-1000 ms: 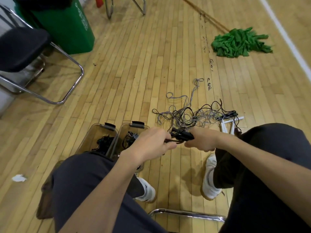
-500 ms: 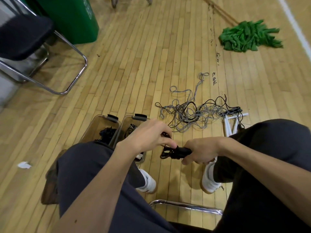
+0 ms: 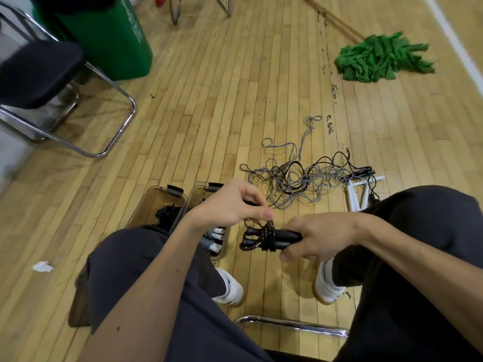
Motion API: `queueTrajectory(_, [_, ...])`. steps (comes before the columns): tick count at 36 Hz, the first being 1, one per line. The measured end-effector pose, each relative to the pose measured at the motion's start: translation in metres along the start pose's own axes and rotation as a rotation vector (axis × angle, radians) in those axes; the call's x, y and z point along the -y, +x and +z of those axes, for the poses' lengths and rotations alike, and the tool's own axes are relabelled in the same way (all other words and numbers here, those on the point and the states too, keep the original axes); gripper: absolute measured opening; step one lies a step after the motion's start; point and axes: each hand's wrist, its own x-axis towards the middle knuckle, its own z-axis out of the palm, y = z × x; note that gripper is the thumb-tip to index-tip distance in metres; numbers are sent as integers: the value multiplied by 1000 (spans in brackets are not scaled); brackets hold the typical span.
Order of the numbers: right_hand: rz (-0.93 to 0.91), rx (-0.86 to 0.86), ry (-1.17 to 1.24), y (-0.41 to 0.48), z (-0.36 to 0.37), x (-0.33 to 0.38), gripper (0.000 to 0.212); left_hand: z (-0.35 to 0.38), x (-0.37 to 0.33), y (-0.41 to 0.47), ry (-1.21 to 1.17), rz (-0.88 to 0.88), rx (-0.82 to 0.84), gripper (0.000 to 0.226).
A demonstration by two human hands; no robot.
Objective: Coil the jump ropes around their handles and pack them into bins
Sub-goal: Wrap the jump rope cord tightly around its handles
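My right hand [image 3: 317,237] grips the two black handles of a black jump rope [image 3: 264,237], whose cord is wound around them. My left hand [image 3: 230,203] pinches the free end of that cord just above the coil. Two clear bins stand on the floor by my left knee: the left bin [image 3: 154,198] holds a black coiled rope, the right bin [image 3: 198,195] holds ropes with white handles. A tangle of grey and black ropes [image 3: 295,180] lies on the floor ahead, with white handles [image 3: 356,190] at its right.
I sit on a chrome-framed chair [image 3: 290,323] with my knees apart. A black chair [image 3: 39,74] and a green bin [image 3: 109,35] stand at far left. A green mop [image 3: 379,57] lies at far right. A white scrap of paper [image 3: 41,266] is on the wooden floor.
Both hands came down and nearer to me with the rope. More cord is wound around the handles, and the rope no longer trails into the tangle on the floor.
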Motion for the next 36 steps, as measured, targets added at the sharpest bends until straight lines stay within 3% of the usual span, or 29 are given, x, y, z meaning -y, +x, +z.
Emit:
queueTrajectory(8, [-178,-93,127,-17,-5,10,26,5,-11,1,-315,71,7,15])
queueTrajectory(16, [-273,-250,260,-15,-15,18,27,15,-17,2,-465,90,-8,68])
queueTrajectory(17, [-274,-256,266,-15,-16,18,27,18,-16,0,-445,64,-68,66])
queueTrajectory(19, [-272,-277,267,-14,-17,19,24,22,-7,0,-469,-27,-152,29])
queueTrajectory(20, [-272,-292,273,-13,-17,19,26,21,-5,0,-429,-78,-164,24])
queueTrajectory(23, [-275,-340,320,-13,-20,21,24,22,-10,11,-419,-162,-152,23])
queueTrajectory(26, [-300,-366,400,-16,-21,23,21,25,-19,15,-487,-178,-151,47])
queueTrajectory(31, [-331,-379,485,-17,-23,24,16,30,-26,19,-558,-194,-142,35])
queueTrajectory(36, [-270,-538,592,-16,-35,23,16,30,-28,24,-497,-193,-149,31])
